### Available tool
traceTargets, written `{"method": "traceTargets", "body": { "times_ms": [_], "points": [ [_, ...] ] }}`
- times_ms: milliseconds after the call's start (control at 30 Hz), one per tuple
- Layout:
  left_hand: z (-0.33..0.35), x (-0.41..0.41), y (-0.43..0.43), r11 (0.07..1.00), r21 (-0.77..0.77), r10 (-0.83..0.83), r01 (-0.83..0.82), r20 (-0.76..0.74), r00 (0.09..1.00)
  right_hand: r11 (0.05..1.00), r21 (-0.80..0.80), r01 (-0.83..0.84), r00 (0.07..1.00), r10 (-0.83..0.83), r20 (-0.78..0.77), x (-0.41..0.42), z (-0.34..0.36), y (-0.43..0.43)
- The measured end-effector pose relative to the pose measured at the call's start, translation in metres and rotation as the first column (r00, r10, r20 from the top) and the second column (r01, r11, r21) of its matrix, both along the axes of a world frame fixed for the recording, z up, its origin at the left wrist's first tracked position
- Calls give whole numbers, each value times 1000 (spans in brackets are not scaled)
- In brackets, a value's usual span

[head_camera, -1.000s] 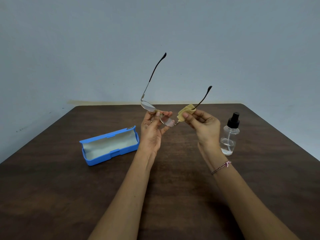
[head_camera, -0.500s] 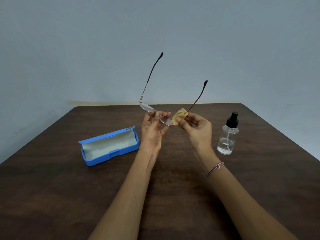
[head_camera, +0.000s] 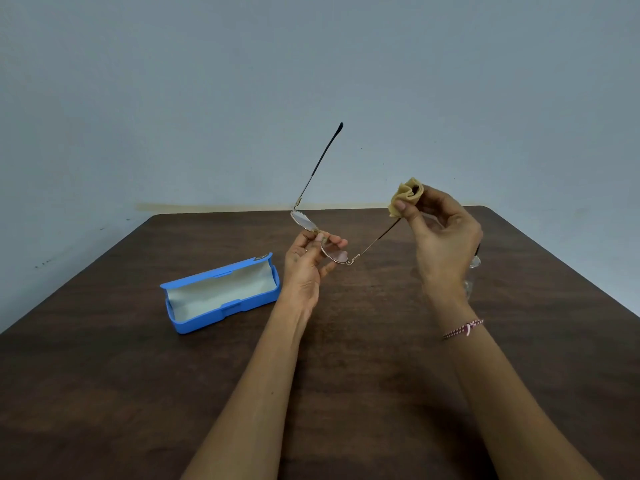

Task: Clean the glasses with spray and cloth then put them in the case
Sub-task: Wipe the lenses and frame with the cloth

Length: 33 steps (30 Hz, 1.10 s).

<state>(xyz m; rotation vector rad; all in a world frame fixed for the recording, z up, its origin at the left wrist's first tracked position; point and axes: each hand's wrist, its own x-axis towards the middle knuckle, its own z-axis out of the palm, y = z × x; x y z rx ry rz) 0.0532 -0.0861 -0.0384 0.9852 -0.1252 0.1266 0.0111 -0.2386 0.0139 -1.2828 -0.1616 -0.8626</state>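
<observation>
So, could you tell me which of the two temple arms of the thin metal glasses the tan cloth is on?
The lower temple arm, running rightward into the tan cloth pinched by the right hand; the other arm rises free.

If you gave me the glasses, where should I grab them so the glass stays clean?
Take the glasses by the thin arm sticking up, pinching it from the side. It stands free, with its top well away from the lenses, so probably no smudges. The left hand holds them at the middle, and the right hand pinches the cloth on the other arm.
</observation>
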Motion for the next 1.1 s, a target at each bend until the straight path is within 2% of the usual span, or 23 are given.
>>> {"method": "traceTargets", "body": {
  "times_ms": [367,500,667,800,1000,1100],
  "points": [
    [2,-2,0,997,68,-30,32,-35,999,985,-112,128,992,-128,16,-5,6,-4],
    [8,-4,1,999,12,-39,39,-32,999,969,-156,190,981,-180,71,-7,7,-7],
    [11,-9,8,990,-77,-114,115,7,993,968,-120,220,974,-212,75,-5,7,-12],
    [14,-11,9,998,-12,-62,62,-14,998,969,-119,216,976,-210,54,-2,5,-14],
    [10,-22,16,998,-45,-34,33,-25,999,963,-104,248,967,-240,83,0,0,-19],
    [9,-30,16,998,-51,-44,43,-23,999,973,-19,232,967,-228,112,-1,2,-17]
  ]
}}
